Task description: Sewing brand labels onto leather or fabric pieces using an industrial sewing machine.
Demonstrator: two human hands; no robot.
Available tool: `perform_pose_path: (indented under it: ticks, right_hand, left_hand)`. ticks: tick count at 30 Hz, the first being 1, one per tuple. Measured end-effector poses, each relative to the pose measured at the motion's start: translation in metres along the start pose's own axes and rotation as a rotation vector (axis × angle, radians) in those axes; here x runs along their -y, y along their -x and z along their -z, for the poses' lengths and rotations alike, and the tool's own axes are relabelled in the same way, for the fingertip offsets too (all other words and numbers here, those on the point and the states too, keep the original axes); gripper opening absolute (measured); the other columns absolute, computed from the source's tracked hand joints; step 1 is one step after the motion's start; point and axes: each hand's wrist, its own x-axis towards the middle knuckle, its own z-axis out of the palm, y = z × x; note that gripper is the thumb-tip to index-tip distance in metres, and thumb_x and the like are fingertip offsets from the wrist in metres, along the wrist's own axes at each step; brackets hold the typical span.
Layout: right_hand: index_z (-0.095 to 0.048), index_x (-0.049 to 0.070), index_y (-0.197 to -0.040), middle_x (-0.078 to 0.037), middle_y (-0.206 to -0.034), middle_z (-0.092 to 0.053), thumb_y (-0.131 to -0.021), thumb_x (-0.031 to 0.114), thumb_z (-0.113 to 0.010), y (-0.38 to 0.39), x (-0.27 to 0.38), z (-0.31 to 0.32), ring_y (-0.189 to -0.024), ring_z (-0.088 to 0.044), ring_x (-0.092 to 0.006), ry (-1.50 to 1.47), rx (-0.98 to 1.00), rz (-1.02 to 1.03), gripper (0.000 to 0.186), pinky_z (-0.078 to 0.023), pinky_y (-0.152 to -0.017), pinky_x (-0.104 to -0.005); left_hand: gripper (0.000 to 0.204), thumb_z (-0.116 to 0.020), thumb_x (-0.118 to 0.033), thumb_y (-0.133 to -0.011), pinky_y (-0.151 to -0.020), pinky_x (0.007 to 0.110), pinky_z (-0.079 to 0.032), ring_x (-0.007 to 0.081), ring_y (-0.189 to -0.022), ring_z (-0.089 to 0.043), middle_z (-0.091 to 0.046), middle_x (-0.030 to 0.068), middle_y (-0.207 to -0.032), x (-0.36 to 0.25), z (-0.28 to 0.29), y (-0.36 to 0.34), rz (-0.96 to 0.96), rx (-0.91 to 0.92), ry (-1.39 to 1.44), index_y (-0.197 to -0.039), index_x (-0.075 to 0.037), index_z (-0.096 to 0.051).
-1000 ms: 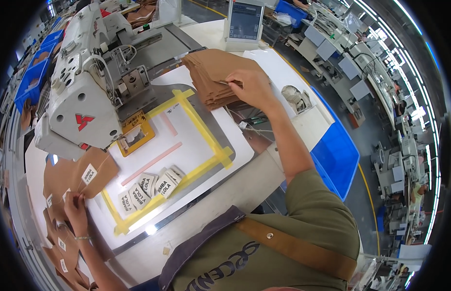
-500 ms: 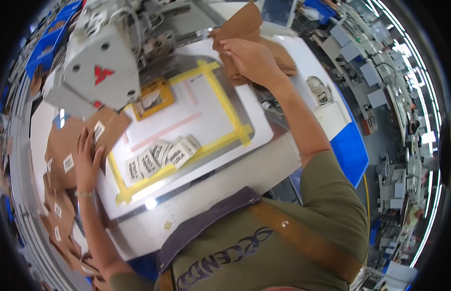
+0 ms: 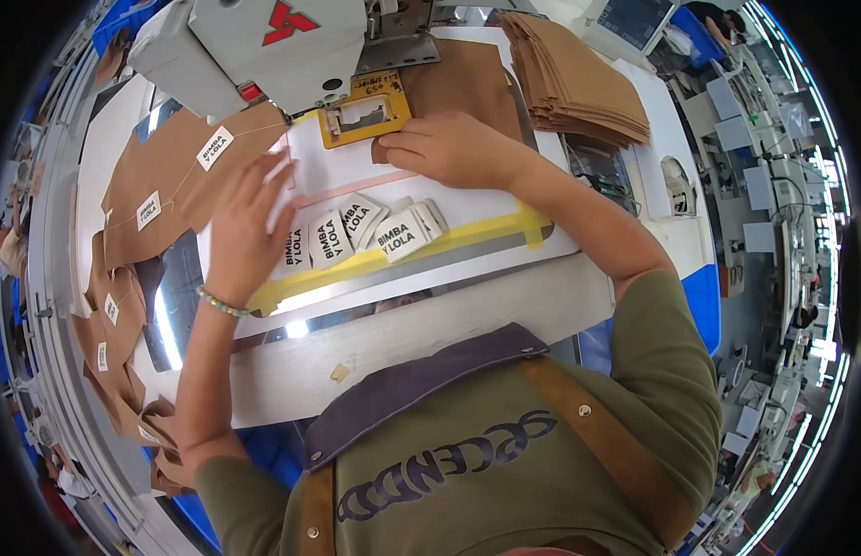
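A brown fabric panel (image 3: 470,85), pulled off to the right of the machine's needle area, lies over the white template board (image 3: 430,273). My right hand (image 3: 456,151) pinches its near left corner, close to the yellow clamp frame (image 3: 401,113). Fingers apart and holding nothing, my left hand (image 3: 248,222) hovers over the board's left side. Beside it, several white printed labels (image 3: 400,235) lie fanned out along the yellow tape (image 3: 468,232). Farther left are brown panels (image 3: 125,218) with white labels on them, joined by thread.
A white sewing machine head (image 3: 222,56) overhangs the far left of the board. At the far right stands a thick stack of brown panels (image 3: 579,79), with a monitor (image 3: 634,20) behind it. More labelled panels (image 3: 125,371) hang over the table's left edge.
My right hand has brought a brown panel from the stack leftward onto the board. My left hand has lifted off the labelled panels and moved right. The view has shifted.
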Motion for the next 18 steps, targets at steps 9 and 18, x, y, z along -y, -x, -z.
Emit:
perform_pose_path:
  ticks: [9, 18]
  right_hand:
    - [-0.064, 0.009, -0.109, -0.007, -0.139, -0.068, -0.093, 0.016, -0.063, 0.022, 0.028, 0.024, -0.113, -0.069, -0.0209, 0.328, 0.478, -0.427, 0.018, -0.057, -0.090, -0.0399]
    - [-0.067, 0.012, -0.109, -0.001, -0.130, -0.070, -0.094, 0.016, -0.065, -0.007, 0.010, -0.015, -0.122, -0.066, -0.0161, 0.082, -0.069, 0.123, 0.016, -0.058, -0.091, -0.0311]
  left_hand:
    - [0.037, -0.076, -0.014, -0.090, -0.098, 0.043, -0.055, 0.0327, -0.115, -0.066, -0.067, 0.0122, -0.135, -0.022, 0.006, -0.008, -0.037, 0.115, 0.143, -0.125, -0.002, -0.069]
    - [0.039, -0.073, -0.013, -0.093, -0.106, 0.045, -0.051, 0.0367, -0.126, -0.060, -0.065, 0.0151, -0.138, -0.040, -0.006, -0.018, -0.088, 0.133, 0.251, -0.131, -0.003, -0.066]
